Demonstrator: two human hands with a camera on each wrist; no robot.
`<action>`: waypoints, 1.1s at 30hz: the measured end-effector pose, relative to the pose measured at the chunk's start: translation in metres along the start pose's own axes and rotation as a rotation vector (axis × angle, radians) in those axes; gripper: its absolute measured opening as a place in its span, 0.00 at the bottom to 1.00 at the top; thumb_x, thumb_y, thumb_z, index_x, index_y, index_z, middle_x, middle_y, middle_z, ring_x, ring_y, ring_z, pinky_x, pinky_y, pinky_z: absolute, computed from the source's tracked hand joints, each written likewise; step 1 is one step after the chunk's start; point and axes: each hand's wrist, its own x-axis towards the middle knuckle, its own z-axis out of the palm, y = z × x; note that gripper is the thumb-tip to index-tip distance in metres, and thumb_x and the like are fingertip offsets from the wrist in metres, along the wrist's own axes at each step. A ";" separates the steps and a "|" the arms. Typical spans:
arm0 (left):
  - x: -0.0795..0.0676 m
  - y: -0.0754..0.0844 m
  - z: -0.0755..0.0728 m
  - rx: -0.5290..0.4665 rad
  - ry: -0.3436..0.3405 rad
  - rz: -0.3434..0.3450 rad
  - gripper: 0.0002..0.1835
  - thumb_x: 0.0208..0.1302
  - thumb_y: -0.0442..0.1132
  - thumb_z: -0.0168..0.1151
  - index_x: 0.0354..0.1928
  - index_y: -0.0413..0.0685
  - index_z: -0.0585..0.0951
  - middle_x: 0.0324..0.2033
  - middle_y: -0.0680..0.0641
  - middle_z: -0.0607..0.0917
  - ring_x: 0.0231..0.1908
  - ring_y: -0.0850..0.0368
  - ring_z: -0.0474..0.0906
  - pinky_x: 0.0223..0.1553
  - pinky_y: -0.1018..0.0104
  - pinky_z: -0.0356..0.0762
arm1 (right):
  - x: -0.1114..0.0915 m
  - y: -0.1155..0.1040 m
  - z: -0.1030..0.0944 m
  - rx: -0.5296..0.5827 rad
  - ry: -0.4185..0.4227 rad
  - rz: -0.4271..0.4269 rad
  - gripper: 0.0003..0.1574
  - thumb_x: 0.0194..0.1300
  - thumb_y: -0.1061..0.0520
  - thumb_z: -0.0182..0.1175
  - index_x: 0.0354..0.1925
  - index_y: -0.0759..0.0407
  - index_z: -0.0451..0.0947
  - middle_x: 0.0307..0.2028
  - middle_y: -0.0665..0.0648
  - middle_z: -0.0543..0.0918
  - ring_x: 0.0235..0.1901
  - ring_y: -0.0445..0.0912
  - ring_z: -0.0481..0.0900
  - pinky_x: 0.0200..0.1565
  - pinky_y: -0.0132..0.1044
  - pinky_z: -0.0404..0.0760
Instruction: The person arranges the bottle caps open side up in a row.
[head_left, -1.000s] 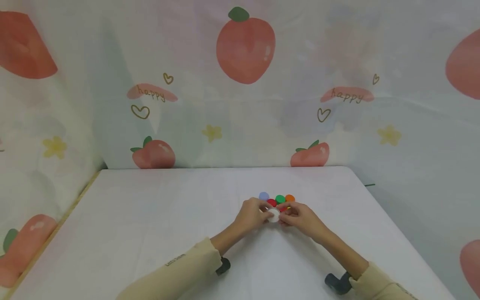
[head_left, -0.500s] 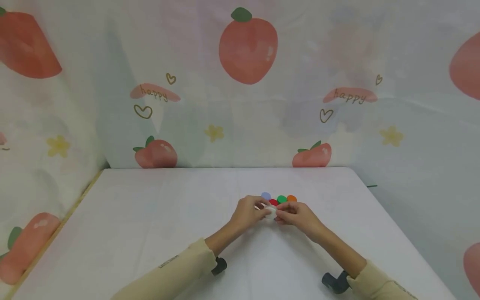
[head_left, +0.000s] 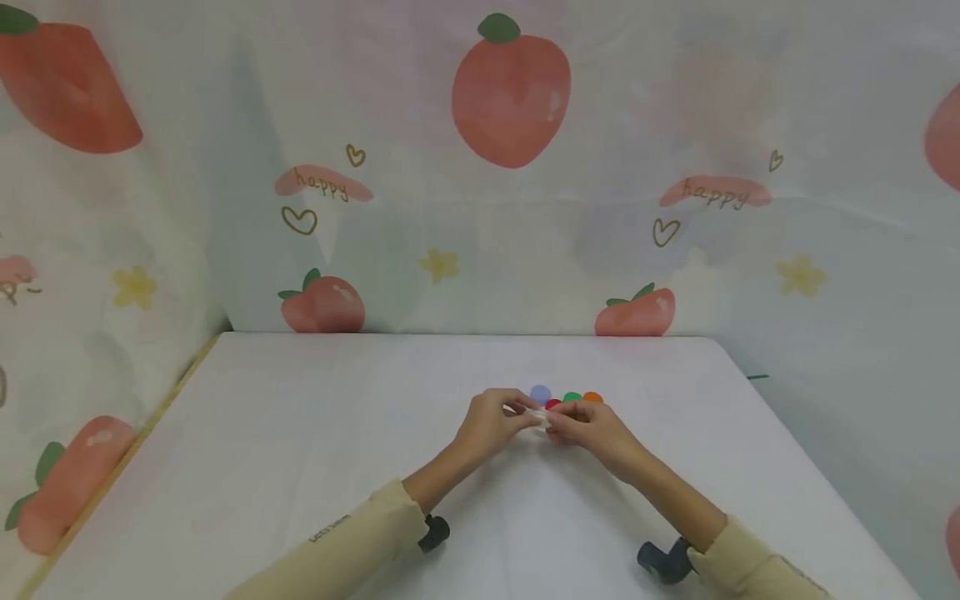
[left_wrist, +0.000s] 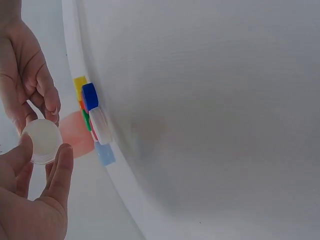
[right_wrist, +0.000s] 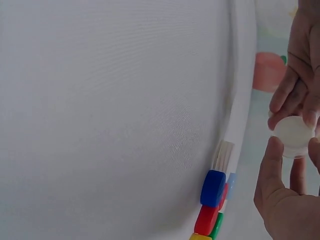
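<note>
A beige left sleeve [head_left: 348, 537] reaches in over the near edge of the white worktop [head_left: 337, 417], a dark wrist device [head_left: 433, 533] under its cuff. The left hand [head_left: 486, 427] pinches one side of a white round piece [left_wrist: 45, 141], thumb and fingers curled at its rim. That piece is raised above the worktop, right of its middle and well short of the far edge. Just beyond sit a light blue piece [head_left: 540, 392], a red piece [head_left: 553, 404], a green piece [head_left: 573, 397] and an orange piece [head_left: 593, 397], clustered together. The wrist views also show, left to right along the cluster's near side, a clear piece [left_wrist: 101, 126], a blue piece [left_wrist: 90, 96] and a yellow piece [left_wrist: 80, 87]. The right hand [head_left: 600, 435] pinches the white piece's other side; its sleeve [head_left: 742, 558] comes from the near right corner.
</note>
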 end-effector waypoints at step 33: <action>-0.020 -0.013 -0.033 -0.071 -0.052 -0.042 0.25 0.57 0.47 0.67 0.53 0.39 0.78 0.48 0.45 0.82 0.46 0.57 0.80 0.43 0.68 0.77 | 0.006 -0.013 0.033 -0.157 0.023 -0.291 0.15 0.58 0.55 0.67 0.40 0.62 0.78 0.37 0.55 0.81 0.39 0.48 0.81 0.41 0.33 0.80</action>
